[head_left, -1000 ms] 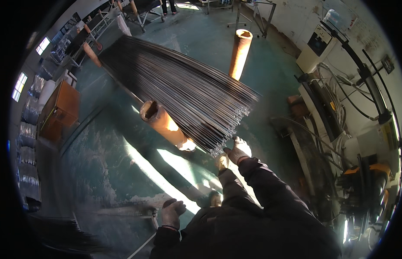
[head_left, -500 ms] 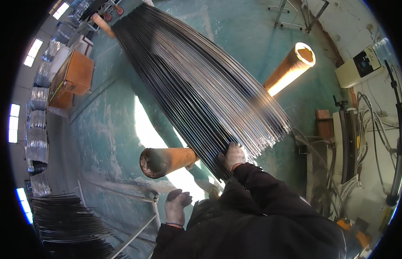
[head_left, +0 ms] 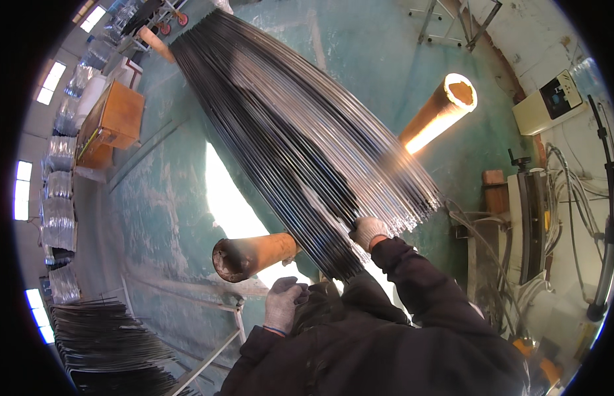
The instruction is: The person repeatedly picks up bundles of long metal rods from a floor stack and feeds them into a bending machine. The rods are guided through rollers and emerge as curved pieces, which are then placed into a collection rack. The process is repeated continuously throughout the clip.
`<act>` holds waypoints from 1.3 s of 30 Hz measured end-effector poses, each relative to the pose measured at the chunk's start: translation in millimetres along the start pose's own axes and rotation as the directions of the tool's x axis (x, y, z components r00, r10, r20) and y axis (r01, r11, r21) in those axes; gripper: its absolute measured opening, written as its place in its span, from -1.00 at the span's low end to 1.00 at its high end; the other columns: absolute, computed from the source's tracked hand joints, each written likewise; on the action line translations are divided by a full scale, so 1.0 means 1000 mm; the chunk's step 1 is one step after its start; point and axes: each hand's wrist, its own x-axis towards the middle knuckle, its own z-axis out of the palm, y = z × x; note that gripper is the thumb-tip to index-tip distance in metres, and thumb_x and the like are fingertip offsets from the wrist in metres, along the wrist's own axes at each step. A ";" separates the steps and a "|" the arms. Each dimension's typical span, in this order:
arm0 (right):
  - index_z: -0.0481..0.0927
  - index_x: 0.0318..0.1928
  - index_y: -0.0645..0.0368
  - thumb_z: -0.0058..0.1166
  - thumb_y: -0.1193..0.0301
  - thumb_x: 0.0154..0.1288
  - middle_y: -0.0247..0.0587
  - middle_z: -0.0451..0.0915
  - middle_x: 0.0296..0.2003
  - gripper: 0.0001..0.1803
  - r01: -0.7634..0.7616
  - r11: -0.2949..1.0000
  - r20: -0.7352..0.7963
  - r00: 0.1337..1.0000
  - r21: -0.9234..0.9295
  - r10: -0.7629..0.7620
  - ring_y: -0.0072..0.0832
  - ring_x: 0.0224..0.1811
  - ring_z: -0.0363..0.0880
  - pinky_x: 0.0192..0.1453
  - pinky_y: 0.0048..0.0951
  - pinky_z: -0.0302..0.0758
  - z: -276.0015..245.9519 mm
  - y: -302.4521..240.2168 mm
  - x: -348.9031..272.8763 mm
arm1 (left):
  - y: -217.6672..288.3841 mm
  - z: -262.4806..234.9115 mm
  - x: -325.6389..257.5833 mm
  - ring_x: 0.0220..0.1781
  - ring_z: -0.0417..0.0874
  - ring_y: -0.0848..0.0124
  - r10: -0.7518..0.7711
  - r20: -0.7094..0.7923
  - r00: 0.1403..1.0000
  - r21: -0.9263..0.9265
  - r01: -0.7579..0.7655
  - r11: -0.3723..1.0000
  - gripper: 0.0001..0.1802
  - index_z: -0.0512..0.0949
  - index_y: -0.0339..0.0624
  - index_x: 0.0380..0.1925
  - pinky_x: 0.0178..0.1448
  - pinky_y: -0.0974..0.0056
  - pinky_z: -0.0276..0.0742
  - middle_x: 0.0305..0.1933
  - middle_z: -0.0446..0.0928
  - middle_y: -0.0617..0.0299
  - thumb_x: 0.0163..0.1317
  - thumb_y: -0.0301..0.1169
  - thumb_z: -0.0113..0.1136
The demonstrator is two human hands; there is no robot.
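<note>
A wide bundle of long thin metal rods runs from the far left toward me, its near ends fanned out. My right hand, in a pale work glove, closes around some rods near their ends in the middle of the bundle. To its left, a group of dark rods ends close to my body, with a gap beside it. My left hand, gloved too, is apart from the rods with its fingers curled in and nothing visible in them. The fingertips of my right hand are partly hidden.
Rusty round posts flank the bundle: one near left, one sunlit at right. A metal frame and a stack of dark rods are at lower left. An orange cabinet stands far left; cables and machinery line the right wall.
My right hand has shifted slightly up and right, and a gap has opened among the rods to its left. My left hand has moved a little to the right and up.
</note>
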 end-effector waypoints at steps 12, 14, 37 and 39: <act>0.75 0.00 0.36 0.38 -0.13 0.51 0.35 0.77 -0.15 -0.33 -0.154 0.948 -0.022 0.986 0.279 0.167 0.17 -0.02 0.79 0.09 0.07 0.65 0.017 0.039 -0.242 | -0.011 0.013 0.069 0.03 0.82 0.09 0.049 0.421 0.906 -0.008 -0.050 0.999 -0.67 0.51 -0.31 0.23 0.22 -0.07 0.76 0.08 0.75 -0.06 0.62 -0.36 0.23; 0.70 0.04 0.35 0.39 -0.14 0.52 0.26 0.77 -0.17 -0.33 -0.219 0.917 -0.010 0.972 0.335 0.236 0.03 -0.10 0.78 0.07 0.00 0.65 0.067 0.075 -0.349 | -0.012 0.022 0.098 0.08 0.79 0.03 0.021 0.514 0.857 -0.149 0.065 0.987 -0.64 0.47 -0.30 0.25 0.36 -0.14 0.71 0.13 0.72 -0.09 0.70 -0.25 0.10; 0.67 -0.04 0.15 0.31 0.49 0.25 0.04 0.67 -0.04 -0.74 -0.819 0.098 -0.711 -0.423 0.565 0.561 0.11 0.10 0.64 0.19 0.01 0.65 0.386 0.224 -0.863 | 0.040 0.220 -0.165 -0.12 0.56 0.43 0.272 0.875 0.401 -0.220 -0.170 0.960 -0.85 0.60 -0.21 0.10 0.19 0.27 0.61 -0.11 0.56 0.32 0.73 -0.39 0.13; 0.64 0.22 0.23 0.19 0.46 0.41 0.02 0.70 0.16 -0.61 -0.554 -0.009 -0.387 -0.592 0.832 0.707 -0.01 0.25 0.68 0.30 -0.03 0.65 0.390 0.245 -0.869 | -0.004 0.253 -0.215 -0.12 0.54 0.45 0.267 0.898 0.350 -0.239 -0.121 0.963 -0.86 0.56 -0.20 0.10 0.19 0.29 0.59 -0.14 0.53 0.33 0.73 -0.41 0.10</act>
